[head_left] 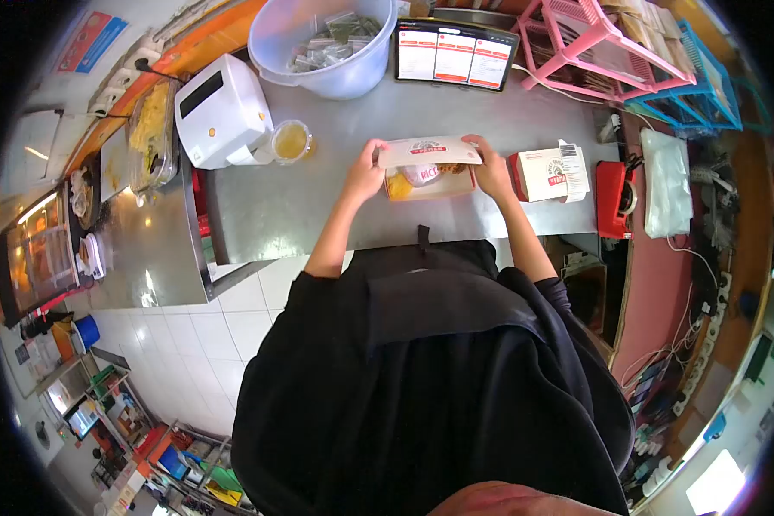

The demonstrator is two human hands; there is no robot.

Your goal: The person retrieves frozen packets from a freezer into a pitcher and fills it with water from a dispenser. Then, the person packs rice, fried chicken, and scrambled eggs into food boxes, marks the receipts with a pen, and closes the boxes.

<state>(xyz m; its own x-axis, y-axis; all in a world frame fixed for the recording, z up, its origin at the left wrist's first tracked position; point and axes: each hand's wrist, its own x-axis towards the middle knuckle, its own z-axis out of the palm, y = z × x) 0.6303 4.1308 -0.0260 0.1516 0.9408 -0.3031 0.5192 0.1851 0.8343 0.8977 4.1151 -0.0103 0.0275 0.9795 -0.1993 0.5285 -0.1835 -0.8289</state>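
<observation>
A cardboard food box sits on the metal counter with its printed lid partly raised. Inside lie a round wrapped item with printed letters, a yellow item at the left and some brown food at the right, partly under the lid. My left hand grips the lid's left end, fingers closed around the corner. At the right end, my right hand holds the lid's corner in the same way. The fingertips are partly hidden by the lid.
A closed box with a receipt stands to the right, beside a red tape dispenser. Behind are a tablet, a bowl of small bags and pink baskets. At left are a white printer and a cup.
</observation>
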